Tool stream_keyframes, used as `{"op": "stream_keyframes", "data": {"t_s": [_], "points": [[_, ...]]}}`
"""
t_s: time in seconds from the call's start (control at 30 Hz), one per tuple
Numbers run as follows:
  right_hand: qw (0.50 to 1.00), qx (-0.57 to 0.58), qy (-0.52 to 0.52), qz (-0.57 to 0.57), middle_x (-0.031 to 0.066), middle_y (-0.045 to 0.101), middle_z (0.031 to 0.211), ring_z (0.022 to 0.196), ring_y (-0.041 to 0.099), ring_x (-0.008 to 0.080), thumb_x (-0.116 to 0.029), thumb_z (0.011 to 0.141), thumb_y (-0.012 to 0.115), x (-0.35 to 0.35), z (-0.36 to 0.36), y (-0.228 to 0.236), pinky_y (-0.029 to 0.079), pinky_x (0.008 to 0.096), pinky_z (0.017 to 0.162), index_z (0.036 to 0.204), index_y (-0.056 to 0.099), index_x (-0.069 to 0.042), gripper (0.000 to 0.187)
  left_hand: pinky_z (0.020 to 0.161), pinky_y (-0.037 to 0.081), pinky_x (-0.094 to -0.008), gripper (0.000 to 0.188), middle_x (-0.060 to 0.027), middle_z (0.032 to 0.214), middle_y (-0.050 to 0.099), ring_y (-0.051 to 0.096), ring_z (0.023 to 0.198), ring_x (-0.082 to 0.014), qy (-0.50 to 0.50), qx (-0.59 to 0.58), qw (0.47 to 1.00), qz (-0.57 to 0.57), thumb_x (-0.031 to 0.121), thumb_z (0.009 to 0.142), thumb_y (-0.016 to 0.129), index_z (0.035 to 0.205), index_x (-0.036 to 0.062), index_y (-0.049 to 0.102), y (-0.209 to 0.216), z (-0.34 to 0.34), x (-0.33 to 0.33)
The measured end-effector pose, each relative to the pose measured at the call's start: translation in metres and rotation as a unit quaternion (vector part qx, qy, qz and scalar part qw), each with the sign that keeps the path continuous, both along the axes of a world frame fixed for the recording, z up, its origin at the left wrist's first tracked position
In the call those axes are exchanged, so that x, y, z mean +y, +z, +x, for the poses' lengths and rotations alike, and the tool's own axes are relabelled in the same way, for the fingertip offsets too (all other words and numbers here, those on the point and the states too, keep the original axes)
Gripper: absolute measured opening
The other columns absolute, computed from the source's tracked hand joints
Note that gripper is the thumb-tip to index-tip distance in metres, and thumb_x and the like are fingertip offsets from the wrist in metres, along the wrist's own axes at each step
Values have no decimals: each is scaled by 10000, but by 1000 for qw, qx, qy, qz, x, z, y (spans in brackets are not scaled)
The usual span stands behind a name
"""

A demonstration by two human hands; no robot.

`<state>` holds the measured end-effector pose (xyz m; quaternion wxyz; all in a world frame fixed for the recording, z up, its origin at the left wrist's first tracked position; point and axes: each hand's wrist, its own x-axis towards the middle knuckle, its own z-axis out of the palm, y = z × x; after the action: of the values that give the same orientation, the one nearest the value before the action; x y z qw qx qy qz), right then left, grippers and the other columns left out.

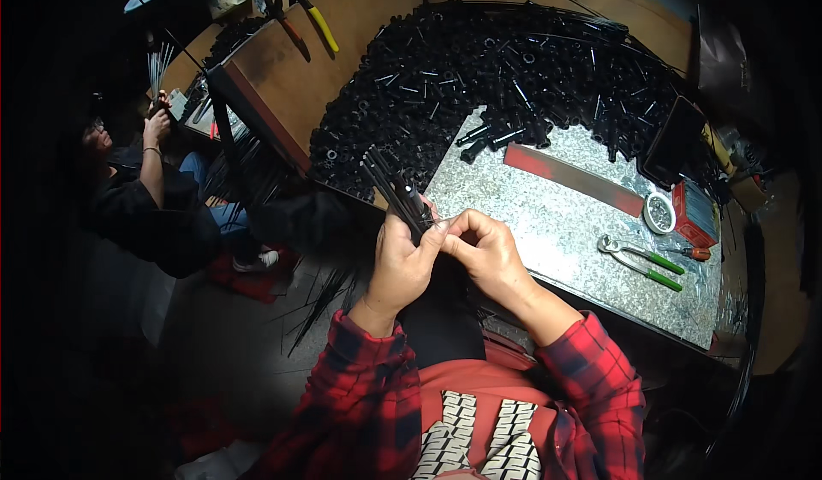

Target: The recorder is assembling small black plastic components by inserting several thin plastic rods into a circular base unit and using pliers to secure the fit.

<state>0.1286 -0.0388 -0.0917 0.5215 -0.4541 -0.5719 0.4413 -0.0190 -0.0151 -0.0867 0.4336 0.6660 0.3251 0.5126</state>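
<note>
My left hand (396, 262) is wrapped round a small bundle of slim black tube-like parts (390, 187). They point up and to the left, away from me. At the bundle's near end my right hand (490, 253) has its thumb and forefinger pinched together, close against my left thumb. Something thin shows at those fingertips, but I cannot make out what it is. Both hands are above the near left edge of the metal-topped bench (565, 232). A large heap of black tubular parts (514, 60) lies beyond them, some with shiny metal pins.
A red-grey flat bar (572, 178), a white bowl of small pieces (658, 213), a red box (695, 214), green-handled pincers (642, 262) and an orange-handled screwdriver (695, 254) lie on the bench. Yellow-handled pliers (318, 24) hang on a wooden partition (282, 77). A co-worker (158, 197) sits at left holding thin rods.
</note>
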Motion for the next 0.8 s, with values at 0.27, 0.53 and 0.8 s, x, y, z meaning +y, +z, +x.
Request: {"op": "stream_keyframes", "data": {"t_s": [0.27, 0.53, 0.8], "points": [[996, 52, 52, -57, -44, 525, 689, 631, 439, 20, -131, 837, 711, 9, 10, -3, 384, 191, 558, 825, 554, -21, 192, 765, 431, -229, 208, -29, 926, 519, 501, 831, -76, 19, 6, 1000, -8, 10, 875, 607, 1021, 23, 460, 0, 3, -2], [989, 40, 112, -92, -37, 550, 807, 696, 466, 25, -135, 860, 694, 16, 13, -13, 402, 185, 628, 872, 528, -57, 183, 747, 430, -219, 180, -17, 895, 538, 509, 809, -62, 55, 13, 998, 25, 18, 869, 621, 991, 26, 489, -3, 2, -9], [975, 152, 133, -92, 31, 608, 820, 786, 584, 72, -83, 858, 677, 3, 21, -9, 480, 211, 702, 967, 515, 6, 214, 691, 443, -218, 166, -35, 897, 538, 528, 764, -68, 89, 45, 988, 117, 1, 870, 600, 1002, 15, 501, -9, 15, -13]]}}
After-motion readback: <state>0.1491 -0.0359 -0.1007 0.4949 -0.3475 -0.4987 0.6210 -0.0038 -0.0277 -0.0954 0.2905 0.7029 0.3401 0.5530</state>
